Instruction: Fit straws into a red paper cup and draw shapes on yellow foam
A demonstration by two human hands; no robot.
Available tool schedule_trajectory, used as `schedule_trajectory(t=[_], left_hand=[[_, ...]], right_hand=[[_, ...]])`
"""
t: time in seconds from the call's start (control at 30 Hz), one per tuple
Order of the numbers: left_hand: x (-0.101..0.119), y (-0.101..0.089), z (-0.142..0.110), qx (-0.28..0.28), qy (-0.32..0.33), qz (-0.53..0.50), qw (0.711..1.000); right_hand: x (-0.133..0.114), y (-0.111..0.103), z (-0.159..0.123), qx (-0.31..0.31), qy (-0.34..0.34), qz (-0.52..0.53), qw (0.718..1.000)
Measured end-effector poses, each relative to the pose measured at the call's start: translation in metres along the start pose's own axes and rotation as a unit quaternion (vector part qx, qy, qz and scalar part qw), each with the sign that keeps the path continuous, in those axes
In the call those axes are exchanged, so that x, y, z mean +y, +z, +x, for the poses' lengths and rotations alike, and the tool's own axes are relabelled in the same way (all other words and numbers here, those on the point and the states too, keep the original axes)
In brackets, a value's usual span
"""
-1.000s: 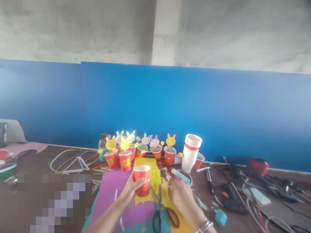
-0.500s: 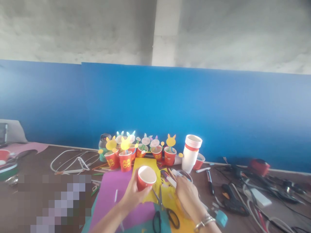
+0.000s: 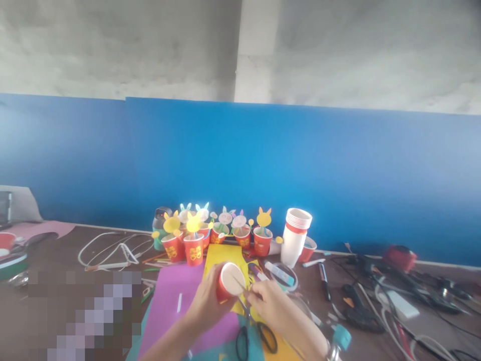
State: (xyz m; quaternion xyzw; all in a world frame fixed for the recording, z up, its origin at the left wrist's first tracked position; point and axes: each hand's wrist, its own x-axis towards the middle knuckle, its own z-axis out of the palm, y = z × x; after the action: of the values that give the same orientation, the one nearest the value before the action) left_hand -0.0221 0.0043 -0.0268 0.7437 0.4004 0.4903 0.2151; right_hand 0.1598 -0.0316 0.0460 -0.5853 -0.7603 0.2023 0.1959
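A red paper cup [image 3: 223,288] is tilted in my left hand [image 3: 208,297], whose fingers wrap around its side. Its round white end [image 3: 233,278] faces up and to the right; whether this is the base or the open mouth I cannot tell for sure. My right hand [image 3: 268,301] pinches a thin pointed stick [image 3: 239,282], its tip at the white end of the cup. Just beneath both hands lie black-handled scissors [image 3: 246,313], partly spread, on yellow, purple [image 3: 169,296] and teal paper sheets.
Behind the hands stand several red cups [image 3: 194,249] with paper animal figures. A tall stack of white cups [image 3: 295,245] rises at the right. A glue stick [image 3: 280,273], a glue gun [image 3: 361,311] and tangled cables lie to the right; a white cable [image 3: 112,250] lies left.
My right hand has come left from the items beside the paper to the cup, now with a thin stick in its fingers. My left hand has turned the cup and shifted it slightly right.
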Motion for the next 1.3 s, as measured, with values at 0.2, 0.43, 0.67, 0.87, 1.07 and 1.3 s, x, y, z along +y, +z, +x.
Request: schedule_trajectory(t=[0.2,0.43,0.67,0.87,1.07,1.3], left_hand=[[-0.005,0.003,-0.003,-0.004,0.026,0.026,0.999],[-0.008,0.006,-0.005,0.023,0.085,0.061,0.994],[-0.009,0.008,-0.004,0.035,0.12,0.087,0.988],[0.008,0.013,-0.01,-0.047,0.153,0.108,0.981],[0.008,0.021,-0.014,-0.004,0.077,0.034,0.996],[-0.002,0.012,-0.002,0.042,-0.092,-0.088,0.991]], right_hand=[[-0.007,-0.004,-0.001,-0.012,0.022,0.032,0.999],[-0.008,0.002,-0.001,-0.037,0.038,0.141,0.989],[-0.008,0.016,0.001,-0.014,0.048,0.115,0.992],[-0.012,0.021,0.003,0.054,0.057,-0.023,0.997],[-0.008,0.008,0.0,0.075,0.05,-0.044,0.995],[-0.008,-0.024,-0.019,-0.144,0.07,0.082,0.984]])
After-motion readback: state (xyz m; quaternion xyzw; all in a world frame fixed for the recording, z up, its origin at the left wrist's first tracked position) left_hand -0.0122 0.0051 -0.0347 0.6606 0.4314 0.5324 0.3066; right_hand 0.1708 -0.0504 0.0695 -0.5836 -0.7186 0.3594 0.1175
